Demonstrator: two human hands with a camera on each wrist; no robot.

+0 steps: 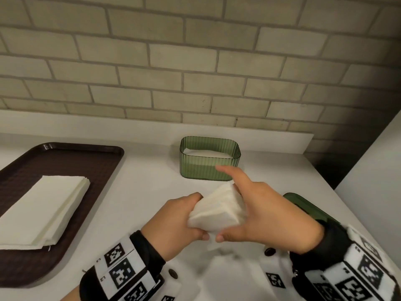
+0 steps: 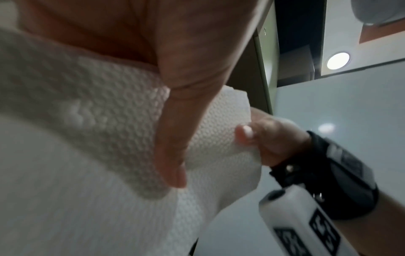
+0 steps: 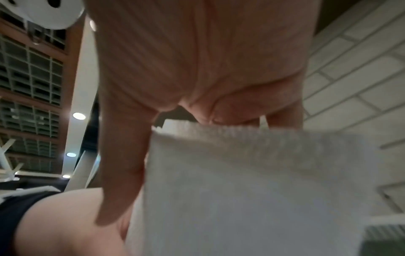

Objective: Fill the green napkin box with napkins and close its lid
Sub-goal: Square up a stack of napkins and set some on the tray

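Note:
A ribbed green napkin box (image 1: 210,168) stands open near the back wall with white napkins inside it. In front of it, above the counter, both hands hold one white napkin stack (image 1: 218,211). My left hand (image 1: 173,227) grips its left end, thumb underneath. My right hand (image 1: 267,216) grips its right end, index finger stretched toward the box. The embossed napkin stack (image 2: 122,121) fills the left wrist view, and the stack (image 3: 252,181) also fills the right wrist view. The green lid (image 1: 303,206) lies on the counter behind my right wrist, partly hidden.
A brown tray (image 1: 65,161) at the left carries another pile of white napkins (image 1: 41,210). A brick wall (image 1: 195,61) runs along the back of the white counter (image 1: 141,181). A pale panel (image 1: 373,170) rises at the right.

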